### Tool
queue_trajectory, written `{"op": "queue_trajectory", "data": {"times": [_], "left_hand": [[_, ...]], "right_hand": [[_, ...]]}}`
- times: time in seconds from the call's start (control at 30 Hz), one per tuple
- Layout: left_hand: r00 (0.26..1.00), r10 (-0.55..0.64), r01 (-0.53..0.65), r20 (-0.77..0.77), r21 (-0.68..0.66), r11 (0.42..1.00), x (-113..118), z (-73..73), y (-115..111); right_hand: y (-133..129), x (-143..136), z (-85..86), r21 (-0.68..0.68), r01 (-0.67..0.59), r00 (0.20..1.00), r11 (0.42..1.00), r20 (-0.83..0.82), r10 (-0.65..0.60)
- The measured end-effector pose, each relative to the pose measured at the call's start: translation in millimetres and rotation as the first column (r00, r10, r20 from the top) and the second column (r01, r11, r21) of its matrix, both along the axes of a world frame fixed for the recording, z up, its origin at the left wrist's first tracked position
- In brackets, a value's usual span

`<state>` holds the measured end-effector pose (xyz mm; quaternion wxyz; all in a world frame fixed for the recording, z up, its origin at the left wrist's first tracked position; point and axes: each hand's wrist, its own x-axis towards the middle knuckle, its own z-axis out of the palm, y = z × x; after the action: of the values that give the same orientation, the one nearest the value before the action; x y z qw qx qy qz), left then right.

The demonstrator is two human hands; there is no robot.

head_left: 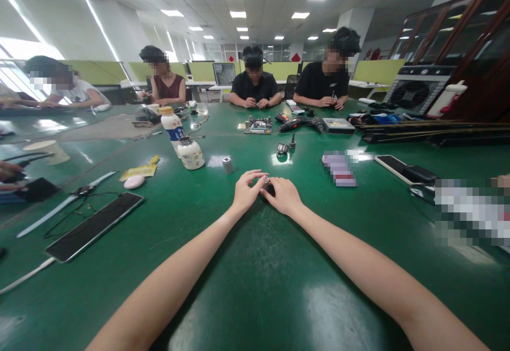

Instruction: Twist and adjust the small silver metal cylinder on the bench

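Note:
Both hands meet at the middle of the green table (255, 245). My left hand (247, 189) pinches a small silvery round piece (266, 180) between thumb and fingertips. Just beneath it is a dark object (270, 189), which my right hand (285, 194) holds with its fingers curved over the top and its thumb along the near side. The hands cover most of both pieces, so their exact shape and whether they are joined cannot be made out. A small silver cylinder (227, 165) stands upright on the table, a little beyond my left hand.
At the left are a white jar (190, 153), a bottle (171, 125), a phone (95, 226) and a watch (82, 191). Beyond my hands lie a circuit board (258, 125) and a power drill (290, 125). Another phone (392, 168) is at the right. Several people sit around the table.

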<state>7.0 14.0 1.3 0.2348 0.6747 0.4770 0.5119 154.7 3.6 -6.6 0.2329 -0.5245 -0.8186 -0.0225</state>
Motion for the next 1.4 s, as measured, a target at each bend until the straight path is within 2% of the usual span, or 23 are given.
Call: {"op": "queue_trajectory", "data": {"times": [0.17,0.43,0.57,0.67,0.77,0.87,1.07,1.2,1.3,1.4], "left_hand": [[0.997,0.074,-0.073,-0.019,0.054,0.996,1,-0.2,-1],[0.992,0.122,-0.113,-0.044,0.165,0.98,1,-1.9,-1],[0.969,0.241,-0.223,-0.045,0.243,0.944,0,0.0,-1],[0.93,0.347,-0.324,-0.125,0.171,0.93,-4,-0.5,0],[0.887,0.344,-0.363,-0.309,-0.003,0.932,-8,-3.9,1],[0.86,0.307,-0.344,-0.408,-0.017,0.939,-9,-8.7,0],[0.848,0.332,-0.348,-0.412,0.039,0.937,-8,-12.1,-2],[0.894,0.342,-0.321,-0.289,0.121,0.939,-8,-5.7,-1],[0.948,0.276,-0.238,-0.159,0.222,0.946,-5,-0.9,-1],[0.974,0.196,-0.163,-0.113,0.253,0.954,-4,0.0,-2]], "right_hand": [[-1,-1,1.8,-0.007,0.002,1.0,1.0,-0.001,-0.002],[-1,-1,0.1,0.013,-0.018,1.0,1.0,-0.021,0.018],[-1,-1,0.3,0.022,-0.009,0.999,1.0,-0.032,0.01],[-1,-2,1.4,0.023,-0.006,0.999,1.0,-0.044,0.007],[-1,-2,2.1,0.015,0.0,0.999,1.0,-0.045,0.001],[-1,-2,1.5,0.014,0.003,0.999,1.0,-0.037,-0.003],[0,-2,-1.5,0.021,0.006,0.999,1.0,-0.035,-0.006],[1,-2,-3.4,0.019,0.007,0.999,1.0,-0.033,-0.006],[3,-1,-4.9,0.012,-0.007,0.999,1.0,-0.033,0.007],[4,-1,-5.9,0.009,-0.017,0.999,1.0,-0.032,0.017]]}}
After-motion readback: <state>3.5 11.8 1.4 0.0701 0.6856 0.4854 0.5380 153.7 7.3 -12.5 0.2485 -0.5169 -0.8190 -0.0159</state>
